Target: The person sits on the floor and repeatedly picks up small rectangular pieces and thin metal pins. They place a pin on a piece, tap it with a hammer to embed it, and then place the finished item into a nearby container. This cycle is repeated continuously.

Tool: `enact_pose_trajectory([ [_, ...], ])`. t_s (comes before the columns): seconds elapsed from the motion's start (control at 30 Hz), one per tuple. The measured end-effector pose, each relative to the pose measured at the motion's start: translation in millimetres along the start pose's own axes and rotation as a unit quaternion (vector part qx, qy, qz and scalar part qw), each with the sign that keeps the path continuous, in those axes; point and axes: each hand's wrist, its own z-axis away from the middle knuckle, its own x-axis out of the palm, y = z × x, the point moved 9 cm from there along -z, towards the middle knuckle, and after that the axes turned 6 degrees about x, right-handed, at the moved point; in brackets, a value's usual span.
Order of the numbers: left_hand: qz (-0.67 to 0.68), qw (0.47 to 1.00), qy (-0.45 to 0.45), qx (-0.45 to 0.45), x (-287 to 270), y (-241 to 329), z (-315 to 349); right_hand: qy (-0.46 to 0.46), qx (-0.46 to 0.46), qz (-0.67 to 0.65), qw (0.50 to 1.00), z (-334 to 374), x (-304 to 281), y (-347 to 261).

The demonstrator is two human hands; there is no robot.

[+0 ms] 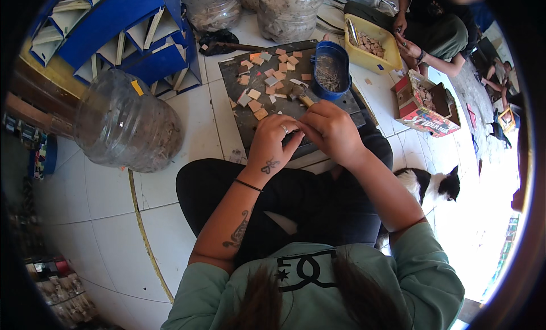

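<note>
My left hand (pixel 272 145) and right hand (pixel 335 131) meet in a pinch, anything grasped hidden: close fingertip work, I judge, calling next for a steady hold. Beyond, wood pieces (pixel 254 94) scatter across the board (pixel 307 51), then hammer (pixel 306 101), blue tub (pixel 330 94).

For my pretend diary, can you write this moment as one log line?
left hand, right hand: close together, any held item unclear | small tiles: scattered on dark board | blue tub: beside them
</note>
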Motion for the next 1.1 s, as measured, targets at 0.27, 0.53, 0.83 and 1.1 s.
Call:
enact_pose_trajectory([
  [0.27, 0.002, 1.0, 0.003, -0.002, 5, 2, -1, 0.021, 0.182, 0.138, 0.973, 57, -30, 31],
  [0.53, -0.01, 0.999, 0.02, 0.025, 7, 10, 1, -0.017, 0.271, -0.008, 0.963, 112, -17, 57],
  [0.83, -0.003, 0.999, 0.028, 0.037, 9, 9, 5, -0.066, 0.328, -0.073, 0.939, 139, -76, -2],
  [1.1, -0.031, 0.998, 0.02, 0.058, 11, 13, 5, -0.094, 0.279, 0.016, 0.955, 137, -86, -26],
])
